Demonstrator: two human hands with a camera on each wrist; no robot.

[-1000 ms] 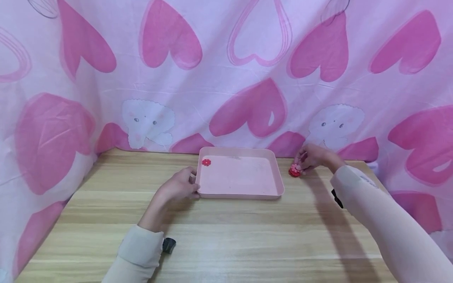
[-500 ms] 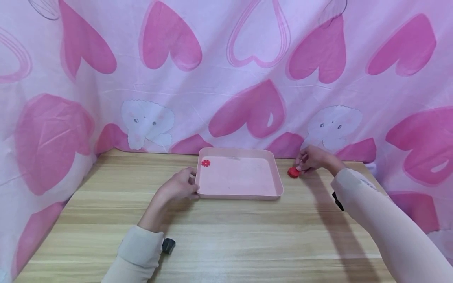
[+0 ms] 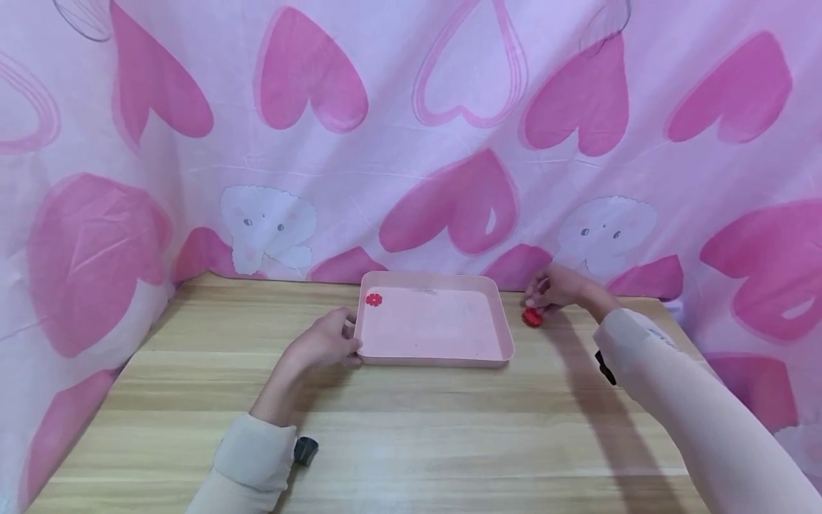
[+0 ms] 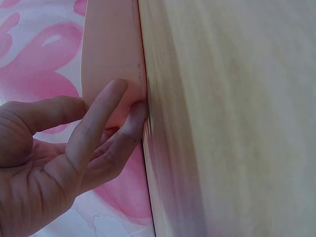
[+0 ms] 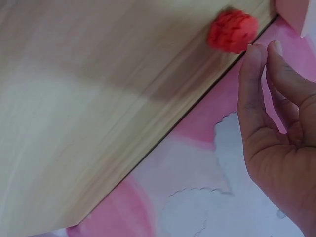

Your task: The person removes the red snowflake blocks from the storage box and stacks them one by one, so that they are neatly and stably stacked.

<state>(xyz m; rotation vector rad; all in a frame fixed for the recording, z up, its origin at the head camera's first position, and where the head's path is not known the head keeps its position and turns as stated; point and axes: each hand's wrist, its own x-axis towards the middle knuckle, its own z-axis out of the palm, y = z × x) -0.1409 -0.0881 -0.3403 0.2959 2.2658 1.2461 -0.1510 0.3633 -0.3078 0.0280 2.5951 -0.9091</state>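
At its left front corner a shallow pink tray (image 3: 437, 363) lies in the grip of my left hand (image 3: 326, 339); in the left wrist view the fingertips (image 4: 118, 88) press its outer wall. Inside the tray, by the back left corner, is a small red flower-shaped disc (image 3: 374, 300). To the right of the tray a short stack of red flower-shaped discs (image 5: 232, 30) stands on the table. My right hand (image 3: 557, 287) is just beside the stack. Its thumb and finger tips are close together with a narrow gap, and nothing shows between them.
The wooden table (image 3: 411, 442) ends right behind the tray at a cloth backdrop (image 3: 411, 178) printed with pink hearts, which also rises at both sides. The red stack sits near the table's back edge (image 5: 168, 136).
My right hand has shifted slightly left, its fingertips going from the front right of the red stack to above its back. The left hand keeps its place on the tray.
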